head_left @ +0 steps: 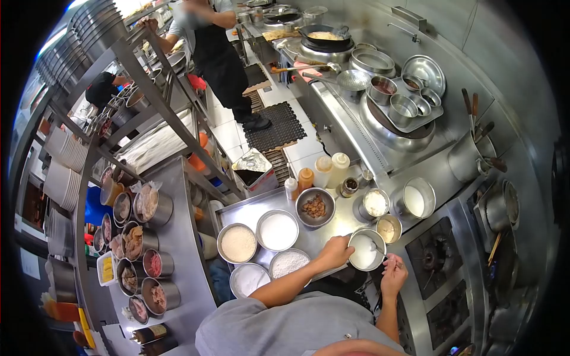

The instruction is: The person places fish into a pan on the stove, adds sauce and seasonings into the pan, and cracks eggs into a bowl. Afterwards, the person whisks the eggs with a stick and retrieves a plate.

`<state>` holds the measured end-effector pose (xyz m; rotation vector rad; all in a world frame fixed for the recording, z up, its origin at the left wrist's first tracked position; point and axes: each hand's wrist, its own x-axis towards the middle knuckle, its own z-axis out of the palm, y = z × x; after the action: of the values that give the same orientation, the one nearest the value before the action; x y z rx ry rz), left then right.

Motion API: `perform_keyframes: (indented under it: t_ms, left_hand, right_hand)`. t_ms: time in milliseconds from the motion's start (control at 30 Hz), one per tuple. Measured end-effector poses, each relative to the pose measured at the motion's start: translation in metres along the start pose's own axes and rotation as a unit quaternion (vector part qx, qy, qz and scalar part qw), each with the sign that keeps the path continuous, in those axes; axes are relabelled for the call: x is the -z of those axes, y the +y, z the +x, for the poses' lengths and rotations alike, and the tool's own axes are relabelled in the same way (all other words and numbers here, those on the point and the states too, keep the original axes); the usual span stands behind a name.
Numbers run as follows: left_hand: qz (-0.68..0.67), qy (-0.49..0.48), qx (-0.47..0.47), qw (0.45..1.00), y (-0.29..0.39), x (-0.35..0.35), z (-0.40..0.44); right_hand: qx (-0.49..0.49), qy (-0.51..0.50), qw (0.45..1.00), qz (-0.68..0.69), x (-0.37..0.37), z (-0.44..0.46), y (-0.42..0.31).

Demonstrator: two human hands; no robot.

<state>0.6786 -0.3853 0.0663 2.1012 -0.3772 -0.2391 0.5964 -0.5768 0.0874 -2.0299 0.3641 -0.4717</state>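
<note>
My left hand point(335, 252) is closed on the left rim of a round metal pot point(351, 261) with white contents. In my right hand point(393, 276) is the handle of a spoon point(376, 248), whose lower end dips into the pot. Whether the white contents are powder or liquid I cannot tell. Beside the pot stand a small pot of pale yellowish contents point(389, 228) and a pot with a white mass point(375, 203). Left of my hands are bowls of white powder point(289, 263), white grains point(278, 231) and beige crumbs point(236, 242), plus a bowl of brown pieces point(314, 206).
Squeeze bottles point(306, 178) line the counter's far edge. Gas burners point(438, 252) lie at right, with a wok range point(350, 113) beyond. Pots of raw meat point(153, 204) crowd the left counter. A person in a black apron point(219, 65) stands in the aisle.
</note>
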Motion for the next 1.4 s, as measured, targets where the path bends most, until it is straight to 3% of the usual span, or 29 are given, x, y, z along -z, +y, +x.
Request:
perform_keyframes:
  t_ms: [300, 700, 800, 967, 1033, 1300, 1400]
  left_hand:
    - [-0.023, 0.009, 0.053, 0.998, -0.001, 0.008, -0.013]
    - [-0.053, 0.076, 0.025, 0.995, -0.019, 0.015, -0.028]
    - [-0.038, 0.052, 0.066, 0.996, -0.017, 0.020, -0.028]
    - [-0.023, 0.050, 0.051, 0.997, -0.011, 0.020, -0.027]
    - [-0.011, 0.000, 0.065, 0.998, -0.008, 0.023, -0.026]
    - [-0.032, 0.009, 0.107, 0.994, -0.008, 0.023, -0.036]
    - [-0.048, 0.053, 0.064, 0.995, -0.017, 0.014, -0.033]
  right_hand:
    - [-0.002, -0.004, 0.998, 0.066, -0.006, 0.000, -0.008]
    - [0.031, -0.041, 0.998, 0.039, -0.021, 0.008, -0.019]
    - [0.025, -0.039, 0.998, 0.040, -0.022, 0.007, -0.027]
    - [-0.006, -0.040, 0.997, 0.068, -0.020, 0.003, -0.018]
    - [0.030, -0.025, 0.998, 0.047, -0.019, 0.005, -0.019]
    - [-0.010, -0.053, 0.995, 0.085, -0.023, 0.004, -0.009]
    - [0.026, -0.057, 0.997, 0.050, -0.020, 0.007, -0.008]
